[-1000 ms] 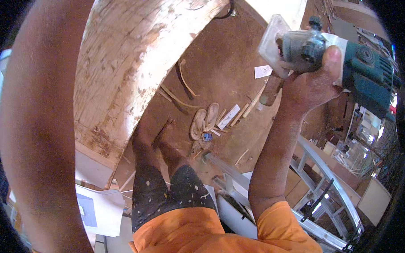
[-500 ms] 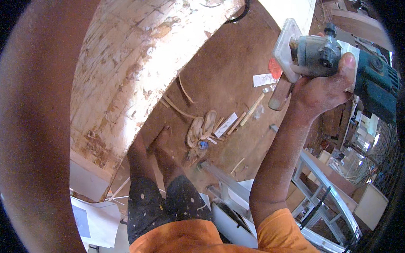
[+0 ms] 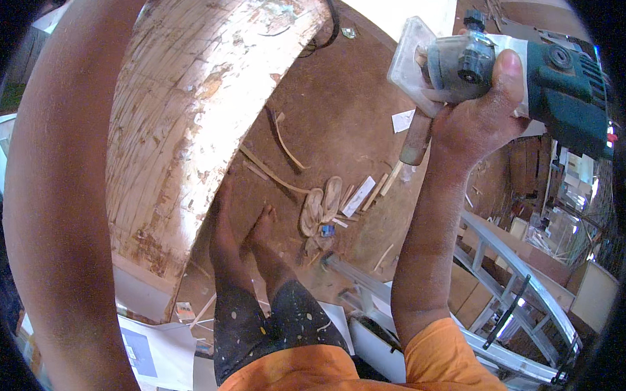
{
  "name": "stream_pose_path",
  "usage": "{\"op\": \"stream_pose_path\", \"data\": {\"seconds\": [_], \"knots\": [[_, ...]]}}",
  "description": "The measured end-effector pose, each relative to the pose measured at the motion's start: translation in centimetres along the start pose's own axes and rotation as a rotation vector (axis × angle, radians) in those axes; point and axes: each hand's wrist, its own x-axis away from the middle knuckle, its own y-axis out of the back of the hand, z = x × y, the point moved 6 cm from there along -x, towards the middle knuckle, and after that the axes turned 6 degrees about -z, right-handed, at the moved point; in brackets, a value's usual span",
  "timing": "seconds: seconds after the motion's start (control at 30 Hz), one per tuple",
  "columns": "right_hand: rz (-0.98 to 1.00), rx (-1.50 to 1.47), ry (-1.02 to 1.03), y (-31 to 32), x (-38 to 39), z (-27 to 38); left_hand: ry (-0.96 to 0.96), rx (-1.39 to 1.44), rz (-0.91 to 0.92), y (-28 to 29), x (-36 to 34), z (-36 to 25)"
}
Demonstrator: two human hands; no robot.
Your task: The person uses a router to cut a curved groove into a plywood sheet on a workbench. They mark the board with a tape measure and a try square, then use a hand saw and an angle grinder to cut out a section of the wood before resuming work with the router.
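Note:
My right hand (image 3: 477,124) is closed around a trim router (image 3: 567,83) with a dark teal motor housing and black knobs. The thumb presses over the pale collar of the tool. Its clear, dusty base plate (image 3: 406,65) faces left, and the router is tilted on its side in the air. Below the base, against my wrist, a flat rounded brownish strip (image 3: 416,143) sticks out; I cannot tell what it is. My left arm (image 3: 65,204) rises along the left side past the worn wooden tabletop (image 3: 165,118), and its hand is beyond the upper edge.
A bright white panel (image 3: 417,6) lies at the far side, with a black cord (image 3: 334,22) beside it. Sandals (image 3: 320,205) and wood strips (image 3: 283,138) litter the brown floor. A metal ladder (image 3: 498,258) is at right. Papers (image 3: 167,352) rest at lower left.
The view has shifted, and the router with my right hand appears farther left and slightly higher in it. More of my left arm shows. The grip on the router is unchanged.

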Motion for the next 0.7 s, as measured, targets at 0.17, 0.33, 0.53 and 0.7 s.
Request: {"op": "stream_pose_path", "data": {"seconds": [0.17, 0.33, 0.53, 0.7], "knots": [[0.004, -0.085, 0.016, -0.3, -0.1, -0.3, -0.002, 0.059, -0.028, -0.2, -0.2, 0.2], [-0.027, -0.148, -0.070, -0.1, -0.1, -0.9, 0.055, 0.049, 0.064, -0.2, -0.2, -0.1], [-0.026, -0.143, -0.060, 0.0, -0.2, -1.1, 0.082, 0.067, 0.040, 0.1, 0.1, -0.3], [-0.022, -0.064, 0.013, -0.4, -0.2, -0.4, 0.075, 0.002, -0.017, 0.1, -0.1, -0.2]]}}
